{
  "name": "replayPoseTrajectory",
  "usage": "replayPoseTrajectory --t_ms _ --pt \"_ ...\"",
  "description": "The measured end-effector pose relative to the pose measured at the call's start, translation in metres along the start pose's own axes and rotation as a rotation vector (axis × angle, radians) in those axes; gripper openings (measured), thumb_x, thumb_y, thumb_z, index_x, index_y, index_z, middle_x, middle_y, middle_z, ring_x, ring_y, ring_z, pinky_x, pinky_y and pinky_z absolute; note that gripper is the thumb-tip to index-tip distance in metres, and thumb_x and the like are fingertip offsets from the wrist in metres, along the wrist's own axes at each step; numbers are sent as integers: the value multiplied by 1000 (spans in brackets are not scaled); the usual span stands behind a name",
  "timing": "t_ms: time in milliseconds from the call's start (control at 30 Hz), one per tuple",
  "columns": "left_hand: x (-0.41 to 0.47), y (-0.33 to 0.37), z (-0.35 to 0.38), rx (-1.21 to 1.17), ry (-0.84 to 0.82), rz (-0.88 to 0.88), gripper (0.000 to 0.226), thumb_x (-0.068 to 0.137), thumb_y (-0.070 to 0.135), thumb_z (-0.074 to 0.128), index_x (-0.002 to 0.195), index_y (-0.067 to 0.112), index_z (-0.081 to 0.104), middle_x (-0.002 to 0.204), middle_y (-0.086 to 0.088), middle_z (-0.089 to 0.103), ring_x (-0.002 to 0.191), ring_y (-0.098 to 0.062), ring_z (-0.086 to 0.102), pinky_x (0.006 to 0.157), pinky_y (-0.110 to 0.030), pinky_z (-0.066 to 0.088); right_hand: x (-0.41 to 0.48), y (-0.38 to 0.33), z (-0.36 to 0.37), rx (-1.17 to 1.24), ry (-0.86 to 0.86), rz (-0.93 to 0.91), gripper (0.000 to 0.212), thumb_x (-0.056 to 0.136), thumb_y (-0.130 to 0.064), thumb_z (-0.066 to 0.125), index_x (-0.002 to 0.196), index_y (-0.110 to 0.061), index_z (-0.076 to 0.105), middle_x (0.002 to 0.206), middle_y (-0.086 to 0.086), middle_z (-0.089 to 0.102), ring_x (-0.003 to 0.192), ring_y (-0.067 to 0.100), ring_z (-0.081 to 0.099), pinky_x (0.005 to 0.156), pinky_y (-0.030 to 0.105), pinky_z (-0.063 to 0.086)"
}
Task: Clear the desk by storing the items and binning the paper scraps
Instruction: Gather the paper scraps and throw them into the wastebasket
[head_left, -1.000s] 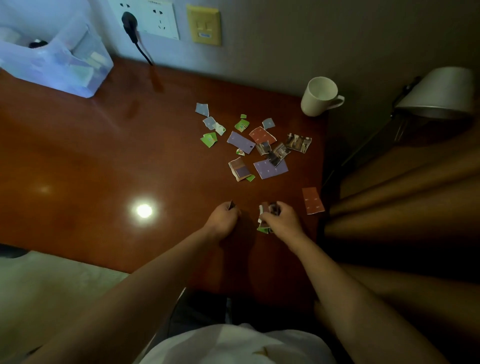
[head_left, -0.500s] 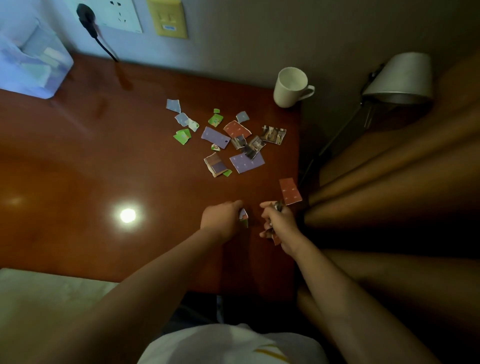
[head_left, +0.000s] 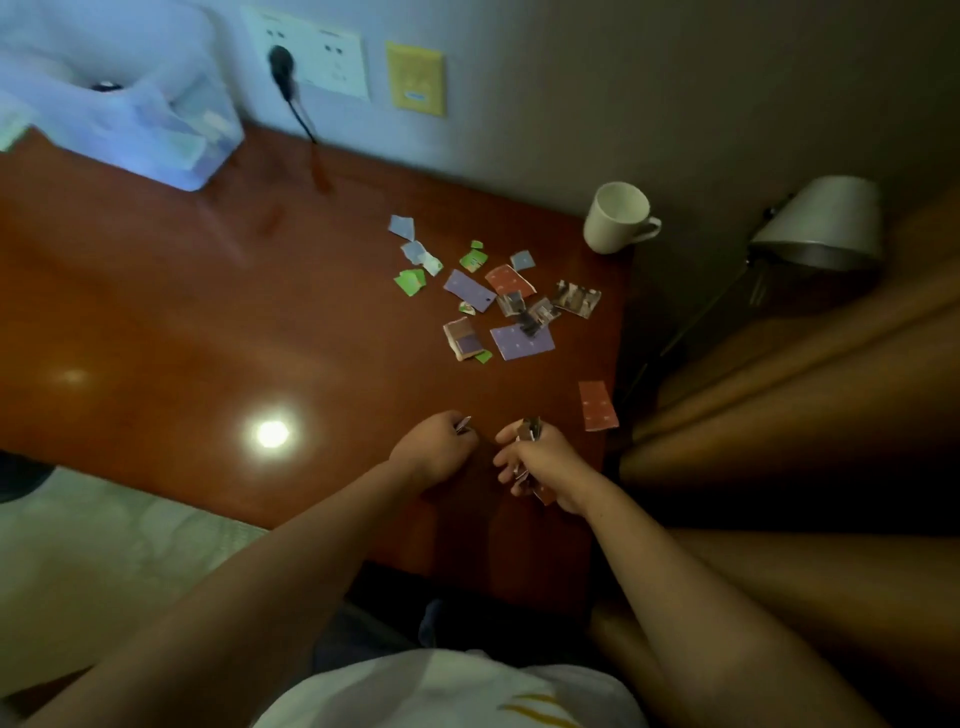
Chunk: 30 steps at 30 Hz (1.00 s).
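From the head view, a person is leaning over a glossy reddish wooden bench (head_left: 156, 322), both bare forearms reaching forward to its near right part. The left hand (head_left: 434, 449) is curling closed, pinching a small paper scrap (head_left: 462, 425) that is sticking up between its fingertips. Just beside it, the right hand (head_left: 540, 465) is clutching a bunch of gathered scraps (head_left: 530, 430); some are poking out above the fingers and others are showing below the palm. The two hands are sitting near each other without touching.

A single red scrap (head_left: 598, 405) is lying flat near the bench's right edge, just beyond the right hand. Farther back, a loose scatter of scraps (head_left: 493, 296) is lying on the bench: purple, red, green and pale blue pieces, plus a few with dark printed pictures, some overlapping. Behind that scatter, at the bench's back right corner, a white mug (head_left: 615, 217) is standing upright with its handle pointing right.

At the back left, a translucent plastic box (head_left: 135, 124) is sitting on the bench against the wall; its contents are too blurred to tell. On the wall, a white socket plate (head_left: 322, 62) is carrying a black plug (head_left: 281, 65) whose cord is trailing down to the bench, and a yellow plate (head_left: 415, 79) is mounted beside it. Off the right edge, a lamp shade (head_left: 826, 223) is hanging beside brown curtain folds (head_left: 810, 374). A bright light spot (head_left: 271, 432) is reflecting off the bench to the left of the hands.
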<state>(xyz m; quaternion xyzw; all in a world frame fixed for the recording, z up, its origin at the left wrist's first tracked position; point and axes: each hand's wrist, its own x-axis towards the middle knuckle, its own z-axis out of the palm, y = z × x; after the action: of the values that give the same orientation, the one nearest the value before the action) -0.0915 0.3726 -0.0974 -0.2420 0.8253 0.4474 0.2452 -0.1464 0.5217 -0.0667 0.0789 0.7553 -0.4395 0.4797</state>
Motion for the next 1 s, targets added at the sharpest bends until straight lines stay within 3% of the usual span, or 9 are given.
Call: replayPoseTrajectory --t_ms 133,400,633,800,900,1000 --pt "-23 -15 -34 -174 130 -49 26 96 24 45 71 20 45 66 -2 48 60 -19 45 60 -32 36 -6 -37 26 -163 -69 -82 18 99 -6 39 110 -9 53 89 12 58 64 18 58 46 25 48" --pt "-88 -66 -125 -363 386 -100 35 101 30 45 68 17 43 58 1 44 50 -14 39 50 -27 29 -30 -125 121 -475 -161 -350 11 90 -8 58 100 -13 58 78 3 52 58 14 48 43 25 40" --pt "-186 -169 -223 -461 653 -98 37 98 38 46 70 16 40 63 -1 42 59 -18 41 63 -32 34 -57 -176 275 -615 -274 -499 15 89 -5 53 103 -11 55 75 7 56 54 18 53 42 24 40" --pt "-257 -263 -283 -454 774 -246 38 98 34 46 65 17 40 59 -1 44 55 -17 44 61 -30 35 -84 -189 415 -697 -366 -642 10 85 -9 57 92 -15 52 65 4 48 47 17 45 38 22 36" --pt "-300 -315 -311 -484 817 -294 33 98 31 45 71 12 46 58 -5 47 51 -17 43 50 -26 36 -100 -193 491 -743 -416 -723 8 81 -11 57 80 -17 52 63 2 48 47 16 44 42 25 36" --pt "-341 -359 -331 -553 896 -349 31 97 26 46 68 14 44 56 -2 43 47 -15 41 35 -17 31 -115 -197 555 -792 -470 -772 6 82 -15 58 80 -19 53 74 0 52 59 17 47 47 23 36"
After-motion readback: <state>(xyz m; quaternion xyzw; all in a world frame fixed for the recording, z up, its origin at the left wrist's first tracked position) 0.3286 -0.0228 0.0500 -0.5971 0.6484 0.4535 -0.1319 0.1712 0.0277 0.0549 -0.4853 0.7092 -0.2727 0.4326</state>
